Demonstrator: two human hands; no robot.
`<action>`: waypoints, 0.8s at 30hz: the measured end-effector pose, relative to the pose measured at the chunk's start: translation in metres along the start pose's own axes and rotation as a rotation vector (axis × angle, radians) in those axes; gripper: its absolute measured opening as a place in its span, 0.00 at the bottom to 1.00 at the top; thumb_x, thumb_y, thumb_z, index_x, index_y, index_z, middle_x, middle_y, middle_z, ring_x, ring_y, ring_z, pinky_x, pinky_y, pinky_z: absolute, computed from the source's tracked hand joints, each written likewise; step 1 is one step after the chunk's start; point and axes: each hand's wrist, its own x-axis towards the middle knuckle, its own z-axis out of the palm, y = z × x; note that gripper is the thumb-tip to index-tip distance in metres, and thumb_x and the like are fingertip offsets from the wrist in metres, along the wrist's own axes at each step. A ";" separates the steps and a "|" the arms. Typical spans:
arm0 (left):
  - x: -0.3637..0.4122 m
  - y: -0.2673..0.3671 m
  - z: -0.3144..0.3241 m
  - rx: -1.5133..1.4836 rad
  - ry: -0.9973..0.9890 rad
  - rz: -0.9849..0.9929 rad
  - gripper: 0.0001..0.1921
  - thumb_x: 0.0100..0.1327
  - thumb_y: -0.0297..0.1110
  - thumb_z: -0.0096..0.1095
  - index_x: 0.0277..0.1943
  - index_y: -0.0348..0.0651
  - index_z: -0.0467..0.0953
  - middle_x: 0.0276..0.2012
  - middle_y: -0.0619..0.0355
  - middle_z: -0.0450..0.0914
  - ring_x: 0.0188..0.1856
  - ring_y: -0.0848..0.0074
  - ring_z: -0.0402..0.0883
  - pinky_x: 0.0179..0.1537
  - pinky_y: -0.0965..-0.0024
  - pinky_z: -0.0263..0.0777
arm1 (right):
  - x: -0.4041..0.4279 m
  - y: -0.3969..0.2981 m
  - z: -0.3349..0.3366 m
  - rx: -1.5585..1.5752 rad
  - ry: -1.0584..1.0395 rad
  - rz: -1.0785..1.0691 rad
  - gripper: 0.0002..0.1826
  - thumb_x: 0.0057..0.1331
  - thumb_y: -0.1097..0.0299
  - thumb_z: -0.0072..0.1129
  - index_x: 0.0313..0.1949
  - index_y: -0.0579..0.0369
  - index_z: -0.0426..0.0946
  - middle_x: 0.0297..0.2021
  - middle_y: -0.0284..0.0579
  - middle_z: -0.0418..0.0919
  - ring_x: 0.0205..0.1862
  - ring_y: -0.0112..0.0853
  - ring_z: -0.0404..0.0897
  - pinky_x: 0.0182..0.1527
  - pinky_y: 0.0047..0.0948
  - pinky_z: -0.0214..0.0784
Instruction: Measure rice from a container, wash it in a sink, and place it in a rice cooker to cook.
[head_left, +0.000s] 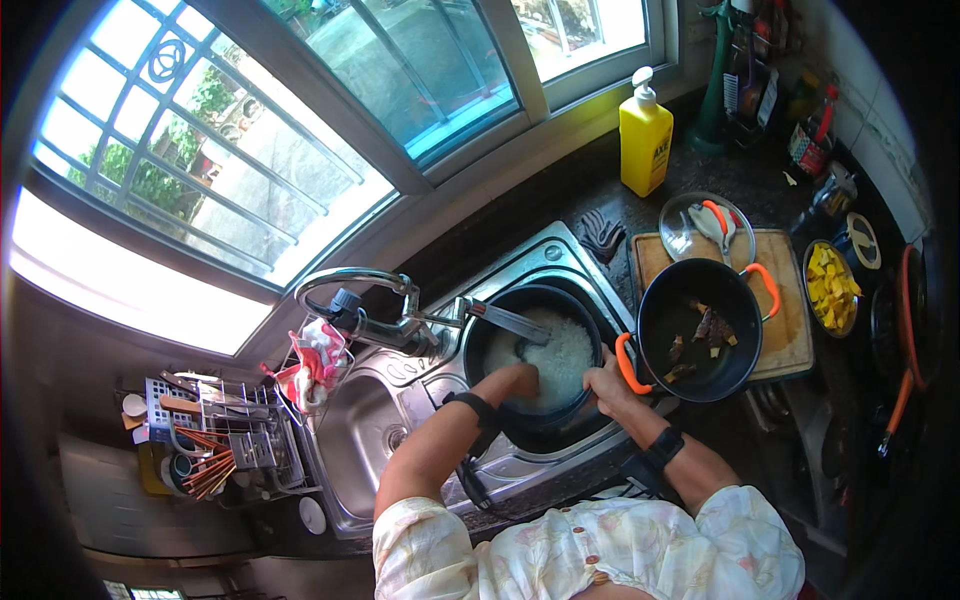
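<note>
A large dark pot (589, 306) sits in the right-hand sink basin with cloudy white water (564, 364) in it. Water pours into it from the chrome faucet (459, 312). My left hand (520, 381) is dipped into the pot, its fingers hidden under the water. At the pot's right side, my right hand (609, 384) grips the rim. Close by on the right, a black pan (701, 281) with orange handles rests on a wooden cutting board (780, 360) and holds several brown pieces of food, possibly meat.
The second sink basin (352, 442) lies to the left, beside a dish rack (277, 442). Behind the pan are a glass lid (679, 225) and a yellow soap bottle (645, 146). A bowl of yellow chopped food (831, 289) stands at the right. A dark striped cloth (600, 234) lies behind the sink.
</note>
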 end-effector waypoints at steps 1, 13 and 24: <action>-0.013 0.014 -0.011 -0.399 -0.008 -0.108 0.19 0.47 0.38 0.51 0.38 0.32 0.72 0.35 0.46 0.74 0.34 0.57 0.73 0.36 0.64 0.65 | -0.002 -0.006 0.000 -0.023 0.002 0.010 0.30 0.31 0.86 0.38 0.41 0.60 0.62 0.31 0.43 0.67 0.32 0.34 0.67 0.27 0.23 0.63; 0.007 0.002 -0.025 -0.956 0.660 -0.193 0.28 0.44 0.34 0.52 0.52 0.36 0.60 0.35 0.42 0.74 0.38 0.61 0.73 0.39 0.66 0.65 | -0.015 -0.021 -0.001 -0.059 -0.007 0.174 0.33 0.32 0.86 0.38 0.45 0.56 0.59 0.30 0.43 0.65 0.32 0.34 0.67 0.22 0.23 0.65; -0.016 0.041 -0.035 -1.339 0.157 -0.186 0.20 0.44 0.34 0.53 0.39 0.28 0.70 0.32 0.46 0.75 0.33 0.68 0.74 0.34 0.69 0.65 | -0.012 -0.014 0.004 -0.125 -0.012 0.043 0.37 0.32 0.86 0.38 0.50 0.63 0.55 0.33 0.45 0.66 0.32 0.34 0.67 0.23 0.23 0.63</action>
